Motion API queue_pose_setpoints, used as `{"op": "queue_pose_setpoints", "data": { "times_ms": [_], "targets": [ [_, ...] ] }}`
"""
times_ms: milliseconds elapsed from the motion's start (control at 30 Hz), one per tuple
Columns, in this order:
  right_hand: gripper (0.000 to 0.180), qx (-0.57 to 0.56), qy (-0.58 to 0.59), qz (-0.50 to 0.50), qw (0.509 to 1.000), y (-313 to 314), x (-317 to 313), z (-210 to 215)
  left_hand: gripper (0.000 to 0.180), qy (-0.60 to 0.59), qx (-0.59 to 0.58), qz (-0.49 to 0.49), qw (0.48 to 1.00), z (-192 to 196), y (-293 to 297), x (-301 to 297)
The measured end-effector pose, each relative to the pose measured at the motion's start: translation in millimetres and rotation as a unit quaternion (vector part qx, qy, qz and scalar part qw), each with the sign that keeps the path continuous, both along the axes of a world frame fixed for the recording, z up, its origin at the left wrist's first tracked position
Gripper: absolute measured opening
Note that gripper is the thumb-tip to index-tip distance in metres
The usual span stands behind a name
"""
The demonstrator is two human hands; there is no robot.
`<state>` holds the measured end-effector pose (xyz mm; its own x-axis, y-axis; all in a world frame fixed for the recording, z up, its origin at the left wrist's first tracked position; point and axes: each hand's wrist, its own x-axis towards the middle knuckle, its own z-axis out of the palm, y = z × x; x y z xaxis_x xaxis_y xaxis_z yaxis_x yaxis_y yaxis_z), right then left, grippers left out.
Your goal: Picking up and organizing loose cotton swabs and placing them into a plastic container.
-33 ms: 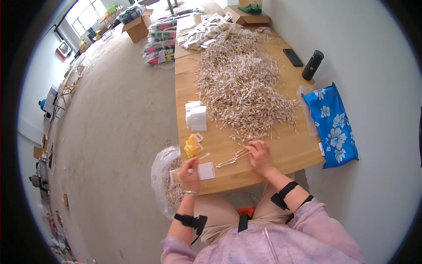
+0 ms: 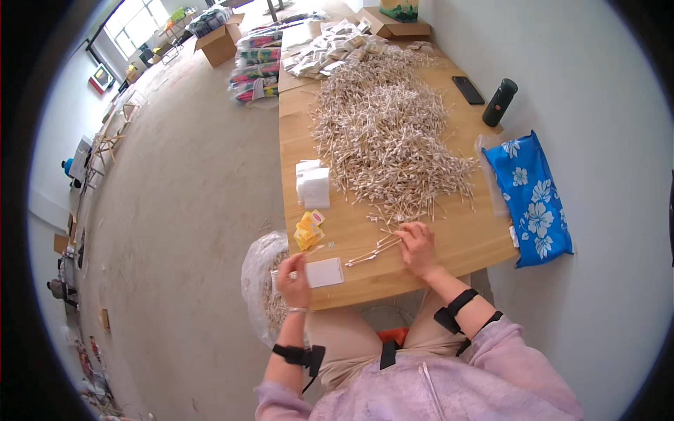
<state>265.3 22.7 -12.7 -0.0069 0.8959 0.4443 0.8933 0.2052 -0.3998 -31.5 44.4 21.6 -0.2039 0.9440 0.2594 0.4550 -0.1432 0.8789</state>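
Observation:
My left hand (image 2: pixel 293 277) is at the table's left edge, fingers pinched on a thin stick like a cotton swab (image 2: pixel 314 250). Beside it a white rectangular card or packet (image 2: pixel 326 273) lies flat on the wood, its left part hidden by the hand. My right hand (image 2: pixel 418 249) rests at the near end of a large pile of cotton swabs (image 2: pixel 393 140). Its fingers are closed on the ends of a few loose cotton swabs (image 2: pixel 362 261), which stretch leftward along the table. Small yellow cards (image 2: pixel 309 229) and clear plastic bags (image 2: pixel 315 188) lie stacked beyond my left hand.
A clear bag of swabs (image 2: pixel 263 259) hangs beside the table's left edge. On the right are a blue flowered pack (image 2: pixel 530 200), a dark bottle (image 2: pixel 500 104) and a phone (image 2: pixel 467 91). Filled packets (image 2: pixel 337 49) and a cardboard box (image 2: pixel 393 28) sit at the far end.
My left hand has shifted slightly left, along with the stick, uncovering more of the white card. My right hand has barely moved.

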Motion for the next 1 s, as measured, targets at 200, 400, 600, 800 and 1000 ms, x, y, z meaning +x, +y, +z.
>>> {"op": "queue_pose_setpoints", "data": {
  "times_ms": [200,400,600,800,1000],
  "targets": [
    [0.027,-0.050,0.007,0.006,0.999,-5.7,-8.9,10.2,0.016,-0.054,0.020,0.171,0.984,-23.0,-31.5,-118.8],
    [0.031,-0.072,-0.001,-0.042,0.997,4.4,-17.9,8.8,0.026,0.208,-0.015,0.339,0.918,-37.1,-52.5,-130.4],
    [0.033,-0.062,-0.008,-0.049,0.997,3.7,-2.5,4.2,0.032,0.211,0.041,-0.028,0.976,-19.5,-34.4,-37.9],
    [0.031,-0.080,0.006,-0.063,0.995,-13.0,5.7,8.9,0.030,0.189,0.031,-0.189,0.963,-29.4,-15.5,52.2],
    [0.034,-0.075,0.032,-0.090,0.993,-20.3,20.5,12.7,0.015,0.196,0.047,-0.190,0.961,-38.7,-4.8,71.8]
  ]
}}
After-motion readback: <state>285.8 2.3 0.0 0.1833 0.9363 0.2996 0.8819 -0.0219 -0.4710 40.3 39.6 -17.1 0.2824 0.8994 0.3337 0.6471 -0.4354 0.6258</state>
